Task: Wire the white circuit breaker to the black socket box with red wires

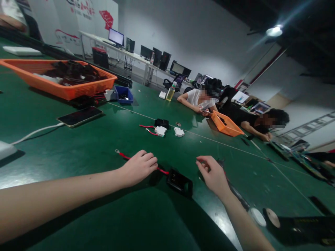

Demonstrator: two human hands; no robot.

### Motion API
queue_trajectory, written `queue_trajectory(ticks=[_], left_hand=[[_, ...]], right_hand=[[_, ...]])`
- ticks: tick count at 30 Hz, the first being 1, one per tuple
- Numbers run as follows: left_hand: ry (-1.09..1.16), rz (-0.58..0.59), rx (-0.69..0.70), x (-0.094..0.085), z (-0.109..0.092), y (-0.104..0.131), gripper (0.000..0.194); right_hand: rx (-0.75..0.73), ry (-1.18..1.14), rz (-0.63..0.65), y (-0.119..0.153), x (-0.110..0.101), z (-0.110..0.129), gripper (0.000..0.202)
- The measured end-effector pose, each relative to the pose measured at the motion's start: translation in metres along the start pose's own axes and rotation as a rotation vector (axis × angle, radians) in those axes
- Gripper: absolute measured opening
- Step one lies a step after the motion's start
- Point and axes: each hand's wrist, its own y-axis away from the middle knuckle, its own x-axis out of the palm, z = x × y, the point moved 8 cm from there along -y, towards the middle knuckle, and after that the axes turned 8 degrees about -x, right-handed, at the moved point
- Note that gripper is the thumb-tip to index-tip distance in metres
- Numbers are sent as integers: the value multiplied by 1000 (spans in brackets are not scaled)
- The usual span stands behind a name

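Workshop with an office side
Orange baskets of dark parts and a blue bin on a green table, two people at it — computer monitors along the wall behind.

Your left hand hides the middle of the thin red insulated wire, and whatever may sit at your right hand's fingertips is too small to tell. The left edge cuts off the white plastic block; the dark pieces inside the orange plastic basket blur together.
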Motion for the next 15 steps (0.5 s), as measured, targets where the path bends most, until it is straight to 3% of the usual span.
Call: queue_trajectory(ticks=[4,7,15], left_hand=[[-4,13,7,5,1,1,14],[9,29,23,8,2,2,16],[-3,20,16,5,3,1,16]], right_hand=[[-194,-47,-114,-32,-21,55,10],[-305,-73,-197,-37,-27,79,11],[-345,-164,29,-29,12,74,13]])
